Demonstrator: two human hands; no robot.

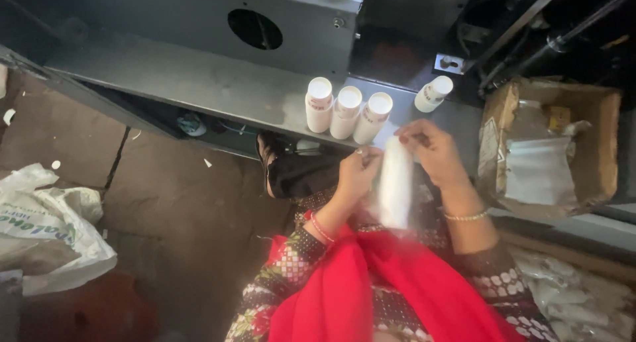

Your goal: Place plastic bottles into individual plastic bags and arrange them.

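While both hands hold white plastic sleeve (395, 183) over lap, step looks like opening its top end. Left hand (358, 172) fingers closed on sleeve's left edge; right hand (430, 150) pinches top right corner. Next move likely needs mouth spread apart. Cup stacks (347, 110) near, on grey ledge (199, 84) just ahead.

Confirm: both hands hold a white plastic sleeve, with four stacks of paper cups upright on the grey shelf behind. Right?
Not quite. The head view shows three cup stacks upright on the grey shelf; the fourth stack leans over. The left hand and right hand do hold the white plastic sleeve.
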